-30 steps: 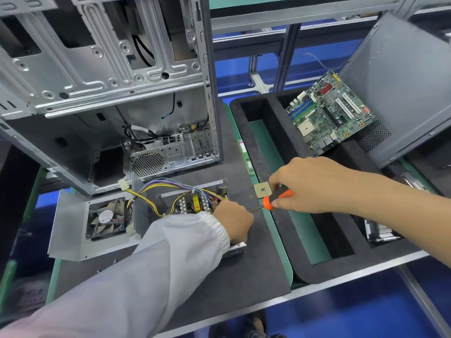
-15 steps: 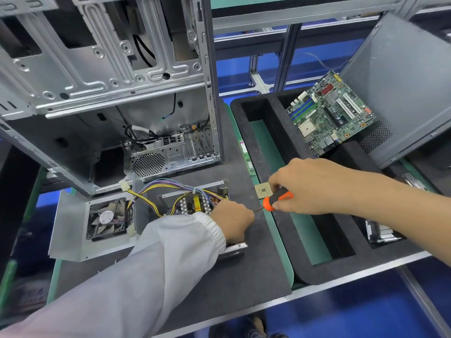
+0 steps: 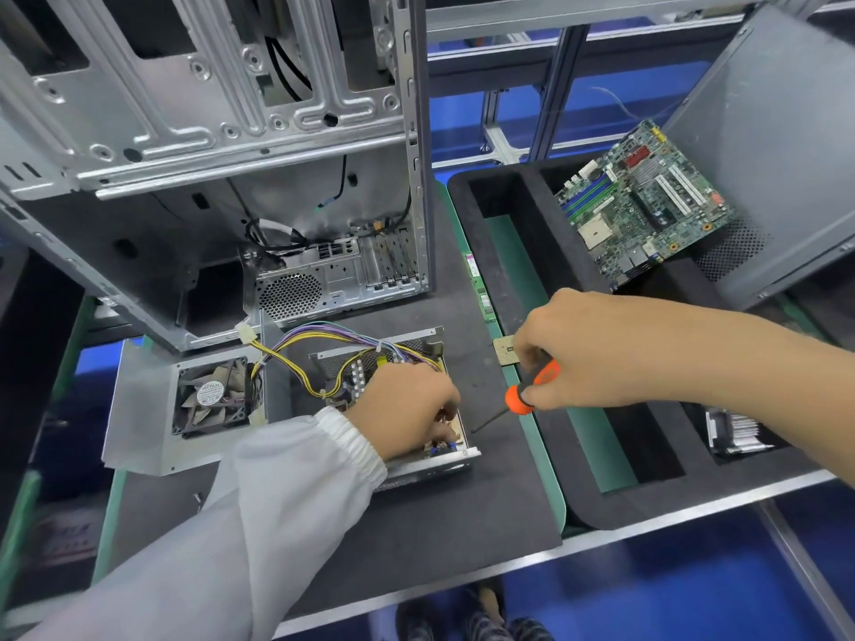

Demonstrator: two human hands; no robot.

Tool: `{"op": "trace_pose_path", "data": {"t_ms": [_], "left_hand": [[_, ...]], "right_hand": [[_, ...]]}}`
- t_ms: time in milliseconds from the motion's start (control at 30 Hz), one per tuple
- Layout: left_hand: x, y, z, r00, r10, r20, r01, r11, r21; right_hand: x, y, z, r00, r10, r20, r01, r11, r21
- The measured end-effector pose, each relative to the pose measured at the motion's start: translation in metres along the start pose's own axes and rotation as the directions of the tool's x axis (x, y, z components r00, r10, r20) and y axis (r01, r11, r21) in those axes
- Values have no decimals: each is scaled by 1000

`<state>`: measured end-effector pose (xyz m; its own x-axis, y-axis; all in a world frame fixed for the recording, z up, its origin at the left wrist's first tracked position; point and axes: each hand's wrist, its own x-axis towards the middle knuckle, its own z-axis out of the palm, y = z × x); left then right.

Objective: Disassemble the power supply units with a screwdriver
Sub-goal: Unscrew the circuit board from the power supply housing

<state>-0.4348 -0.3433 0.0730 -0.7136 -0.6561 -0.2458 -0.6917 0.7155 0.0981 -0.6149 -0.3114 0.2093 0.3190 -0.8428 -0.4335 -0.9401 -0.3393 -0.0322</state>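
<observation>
The open power supply unit (image 3: pixel 418 469) lies on the black mat, its coloured wire bundle (image 3: pixel 324 344) arching off to the left. My left hand (image 3: pixel 405 409) rests on its inner board, fingers curled down into the right side and hiding most of the parts. My right hand (image 3: pixel 583 349) grips an orange-and-black screwdriver (image 3: pixel 532 386). The thin shaft slants down-left and its tip sits just off the unit's right edge, a short way from my left fingers.
The removed metal cover with its fan (image 3: pixel 210 397) lies left of the unit. An empty computer case (image 3: pixel 231 178) stands behind. A black foam tray (image 3: pixel 509 252) on the right holds a motherboard (image 3: pixel 643 205) and a heatsink (image 3: pixel 735 432). A CPU chip (image 3: pixel 502 351) lies by my right hand.
My right hand has dropped slightly, bringing the screwdriver tip lower beside the unit's right edge. My left hand has settled a little further into the unit.
</observation>
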Motion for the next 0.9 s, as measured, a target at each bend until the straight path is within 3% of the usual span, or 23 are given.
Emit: {"op": "trace_pose_path", "data": {"t_ms": [200, 900], "left_hand": [[-2, 2, -2, 999, -31, 19, 33, 995, -94], [-4, 1, -2, 1000, -5, 10, 6, 996, -87]], "right_hand": [[6, -11, 3, 999, -36, -24, 35, 999, -14], [11, -22, 2, 1000, -26, -9, 25, 994, -104]]}}
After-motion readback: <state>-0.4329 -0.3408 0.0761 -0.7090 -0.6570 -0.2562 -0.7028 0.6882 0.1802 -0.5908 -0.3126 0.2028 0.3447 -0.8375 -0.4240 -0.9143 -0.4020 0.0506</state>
